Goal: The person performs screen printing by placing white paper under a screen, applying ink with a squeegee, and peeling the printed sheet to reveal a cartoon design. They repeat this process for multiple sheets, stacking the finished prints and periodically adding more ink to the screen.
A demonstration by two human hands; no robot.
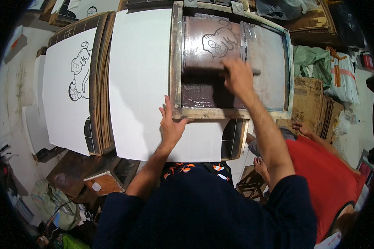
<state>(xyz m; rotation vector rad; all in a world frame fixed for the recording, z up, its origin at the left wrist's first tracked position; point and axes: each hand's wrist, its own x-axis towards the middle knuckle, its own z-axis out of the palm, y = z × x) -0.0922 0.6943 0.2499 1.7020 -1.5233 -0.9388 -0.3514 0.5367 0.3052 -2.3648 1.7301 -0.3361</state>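
A wooden-framed printing screen (212, 113) lies over a board covered by a white sheet (141, 83). Cartoon animal line art (220, 41) shows on its mesh, above a dark ink area. My right hand (239, 79) is closed around a long dark squeegee (201, 71) that spans the inked part; the hand hides the bar's middle. At the screen's near left corner rests my left hand (172, 126), fingers stretched along the frame's side and thumb by its near edge. That hand is open.
Left of me, another white sheet (62, 116) bears a printed cartoon, beside stacked board edges (102, 83). A person in a red top (324, 178) is close on my right. Beyond are cardboard sheets (309, 95) and a green bag (311, 62). A wooden box (104, 184) sits lower left.
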